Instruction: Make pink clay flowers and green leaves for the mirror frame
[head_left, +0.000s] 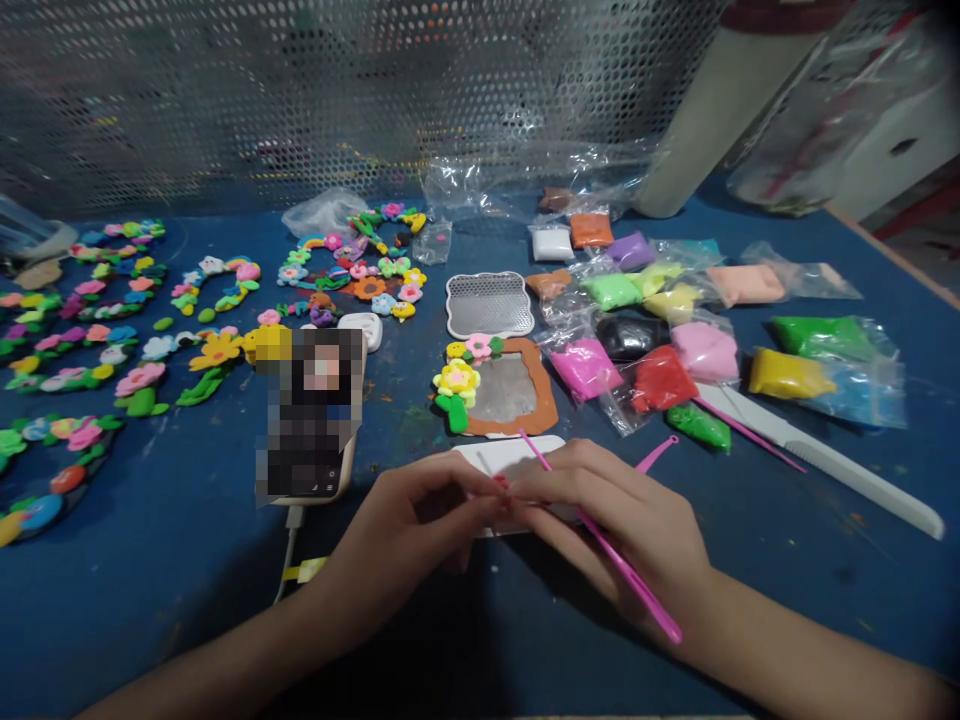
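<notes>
My left hand (431, 515) and my right hand (626, 515) meet at the front centre, fingertips pinched together on a small red clay piece (500, 483). A pink tool (630, 580) also lies between the fingers of my right hand, its thick end pointing toward me. Under the fingers is a white board (517, 452), partly hidden. Just beyond it lies a mirror (506, 390) with a brown clay frame, with a yellow flower, a pink flower and green leaves on its left side. A white-edged mirror (489, 304) lies behind that one.
Bagged coloured clay (637, 340) covers the right side, near a white knife (862, 475) and another pink tool (658, 453). A phone (319, 415) with a cable stands left. Clay-decorated frames (112, 300) fill the far left. A tall bottle (705, 110) stands behind.
</notes>
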